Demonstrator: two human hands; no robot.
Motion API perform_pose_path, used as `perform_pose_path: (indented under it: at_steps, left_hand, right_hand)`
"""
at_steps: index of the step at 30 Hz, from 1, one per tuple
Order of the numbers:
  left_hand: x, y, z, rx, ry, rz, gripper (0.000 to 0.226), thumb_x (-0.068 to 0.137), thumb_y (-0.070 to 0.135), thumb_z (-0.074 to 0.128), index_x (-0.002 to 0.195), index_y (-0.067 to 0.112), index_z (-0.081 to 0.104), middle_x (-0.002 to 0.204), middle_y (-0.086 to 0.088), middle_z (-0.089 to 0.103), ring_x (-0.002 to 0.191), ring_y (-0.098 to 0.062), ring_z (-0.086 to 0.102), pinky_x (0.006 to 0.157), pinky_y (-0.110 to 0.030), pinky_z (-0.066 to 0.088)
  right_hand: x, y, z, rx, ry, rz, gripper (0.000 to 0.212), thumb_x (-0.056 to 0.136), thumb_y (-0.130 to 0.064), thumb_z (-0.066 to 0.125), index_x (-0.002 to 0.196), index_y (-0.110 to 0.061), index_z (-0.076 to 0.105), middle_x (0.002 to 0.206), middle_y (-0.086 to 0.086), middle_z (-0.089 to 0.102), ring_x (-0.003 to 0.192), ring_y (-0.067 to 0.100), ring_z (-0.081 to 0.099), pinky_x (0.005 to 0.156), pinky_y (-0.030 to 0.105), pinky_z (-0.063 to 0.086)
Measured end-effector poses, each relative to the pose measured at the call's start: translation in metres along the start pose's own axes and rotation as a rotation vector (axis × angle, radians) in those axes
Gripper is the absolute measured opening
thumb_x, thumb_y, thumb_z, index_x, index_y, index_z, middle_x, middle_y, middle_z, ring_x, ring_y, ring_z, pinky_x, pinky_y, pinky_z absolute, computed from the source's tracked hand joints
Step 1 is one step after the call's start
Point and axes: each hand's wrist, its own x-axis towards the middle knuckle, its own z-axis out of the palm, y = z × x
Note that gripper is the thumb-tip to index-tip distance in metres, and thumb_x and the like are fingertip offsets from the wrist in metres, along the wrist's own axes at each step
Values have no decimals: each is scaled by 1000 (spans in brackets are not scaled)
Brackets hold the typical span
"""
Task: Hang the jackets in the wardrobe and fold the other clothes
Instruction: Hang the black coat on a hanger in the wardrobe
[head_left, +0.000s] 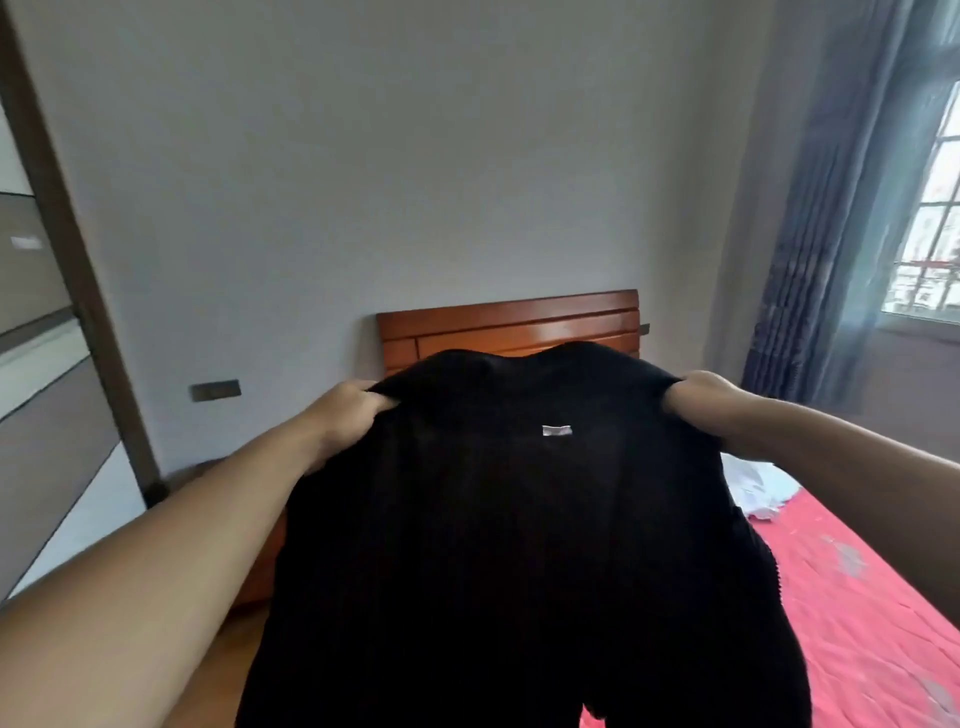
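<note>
A black ribbed garment (519, 545) with a small white label near its collar hangs spread out in front of me, above the bed. My left hand (345, 415) grips its left shoulder and my right hand (701, 397) grips its right shoulder, both arms stretched forward. The garment's lower part runs out of the frame at the bottom. A crumpled white garment (753, 488) lies on the bed behind it, at the right, partly hidden.
The bed has a red cover (857, 597) and a wooden headboard (509, 322) against the grey wall. A wardrobe with sliding doors (47, 364) stands at the left. Blue curtains (831, 234) and a window (935, 234) are at the right.
</note>
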Motion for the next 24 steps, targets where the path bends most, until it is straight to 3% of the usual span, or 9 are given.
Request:
perform_pose_path:
  at_steps: [3, 5, 9, 11, 16, 19, 21, 24]
  left_hand:
    - [-1, 0, -12, -288, 99, -93, 13, 92, 8, 58, 92, 5, 70, 93, -11, 71, 86, -25, 67, 79, -32, 53]
    - [1, 3, -16, -300, 188, -112, 13, 93, 11, 57, 97, 4, 68, 91, -8, 69, 89, -25, 66, 85, -33, 51]
    - [-8, 10, -33, -139, 402, -163, 16, 96, 19, 51, 93, 12, 65, 89, -7, 65, 83, -24, 62, 73, -28, 48]
    - [-17, 9, -51, -34, 473, -185, 20, 94, 21, 49, 93, 11, 67, 96, -11, 68, 93, -30, 64, 79, -32, 50]
    - [-71, 17, -90, 134, 417, -350, 24, 84, 26, 61, 102, 15, 71, 97, -10, 74, 92, -29, 69, 92, -41, 53]
    - [-115, 22, -107, 111, 396, -405, 29, 67, 28, 75, 95, 24, 70, 102, -7, 72, 96, -23, 69, 90, -35, 52]
    - [-144, 22, -120, 166, 371, -423, 33, 66, 32, 85, 96, 32, 71, 107, 3, 73, 101, -13, 68, 92, -28, 51]
    - [-179, 21, -138, 300, 596, -421, 31, 68, 35, 88, 96, 30, 76, 90, 14, 75, 87, -2, 69, 76, -15, 51]
  right_hand:
    - [15, -15, 16, 72, -90, -6, 24, 86, 2, 41, 93, 6, 63, 81, 17, 63, 70, 30, 62, 70, 34, 49]
    - [28, -24, 26, 106, -157, -21, 22, 87, 1, 42, 93, 6, 62, 80, 17, 64, 70, 29, 62, 69, 34, 48]
    - [52, -43, 48, 183, -278, -100, 18, 88, -4, 47, 83, 4, 62, 72, 18, 67, 67, 32, 62, 68, 36, 50]
    - [62, -55, 60, 194, -378, -147, 20, 88, -8, 50, 77, 2, 63, 70, 19, 68, 65, 32, 62, 69, 37, 51]
    - [75, -86, 96, 235, -581, -367, 13, 83, -7, 49, 76, -2, 60, 62, 16, 61, 58, 29, 59, 61, 33, 47]
    - [66, -112, 121, 238, -759, -458, 24, 59, -15, 52, 78, -2, 60, 68, 19, 60, 60, 31, 59, 63, 35, 47]
    - [54, -132, 139, 204, -827, -546, 15, 62, -13, 53, 71, -3, 59, 62, 16, 61, 53, 27, 59, 59, 31, 46]
    - [33, -159, 160, 164, -910, -659, 11, 66, -13, 57, 69, -4, 62, 62, 15, 65, 55, 27, 61, 60, 32, 46]
